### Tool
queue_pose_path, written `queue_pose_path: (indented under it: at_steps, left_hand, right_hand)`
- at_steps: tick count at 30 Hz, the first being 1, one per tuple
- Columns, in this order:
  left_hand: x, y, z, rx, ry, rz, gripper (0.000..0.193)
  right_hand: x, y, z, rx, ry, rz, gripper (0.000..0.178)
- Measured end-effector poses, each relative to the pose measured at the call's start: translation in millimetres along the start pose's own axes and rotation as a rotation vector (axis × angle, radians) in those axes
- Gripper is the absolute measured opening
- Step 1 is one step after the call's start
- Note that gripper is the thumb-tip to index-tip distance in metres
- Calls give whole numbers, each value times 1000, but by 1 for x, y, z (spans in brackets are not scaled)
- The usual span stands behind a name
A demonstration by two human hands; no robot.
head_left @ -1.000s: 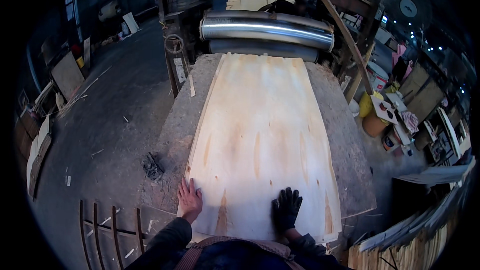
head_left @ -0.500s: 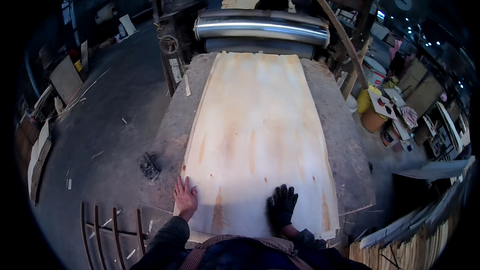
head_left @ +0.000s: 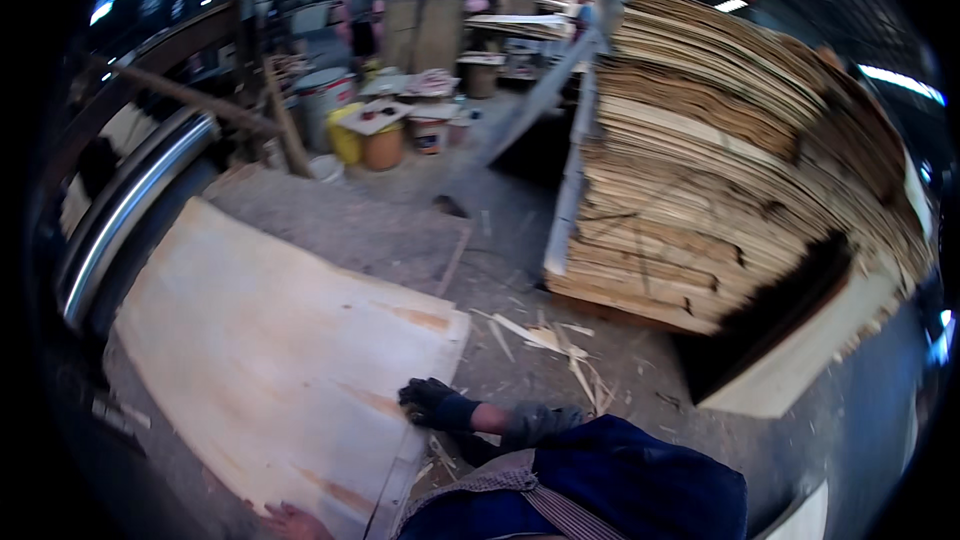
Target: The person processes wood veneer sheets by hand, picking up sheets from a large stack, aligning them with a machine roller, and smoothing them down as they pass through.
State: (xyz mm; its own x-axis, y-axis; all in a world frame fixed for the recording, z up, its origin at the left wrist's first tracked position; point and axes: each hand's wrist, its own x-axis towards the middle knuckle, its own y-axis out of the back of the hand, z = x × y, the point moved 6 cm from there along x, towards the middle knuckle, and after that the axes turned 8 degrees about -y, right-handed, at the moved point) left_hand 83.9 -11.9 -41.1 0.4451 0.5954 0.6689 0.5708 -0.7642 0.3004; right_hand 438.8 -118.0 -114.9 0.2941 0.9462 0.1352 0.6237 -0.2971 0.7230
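A stack of pale wood veneer sheets lies on a flat worktable, its far end beside the shiny metal roller at the left. My bare left hand rests at the veneer's near edge, low in the view, fingers stretched out and partly cut off by the frame. On the veneer's right-hand edge lies my right hand in a black glove, its fingers laid on the surface and gripping nothing I can see. The glove's dark colour blurs the finger detail.
A tall stack of veneer stands at the right, with a leaning pale board at its near side. Torn wood strips litter the floor. Buckets stand beyond the worktable. A slanting bar crosses the machine frame.
My view has swung to the right, bringing the tall veneer stack into sight and shifting the roller to the left. Both hands still touch the veneer, the right one now at its edge.
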Motion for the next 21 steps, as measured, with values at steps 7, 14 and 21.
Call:
queue_pose_path:
  at_steps: [7, 14, 21]
  left_hand:
    - [-31, -68, 21, -521, 121, 14, 41]
    - [86, -21, 92, -1373, 194, 27, 52]
    - [298, 356, 244, -2131, -320, 398, 47]
  right_hand:
    - [-171, 188, 99, -2, -553, 422, 46]
    - [-295, 424, 81, -535, -533, 1066, 39]
    - [-336, 635, 66, -616, -248, 1317, 47]
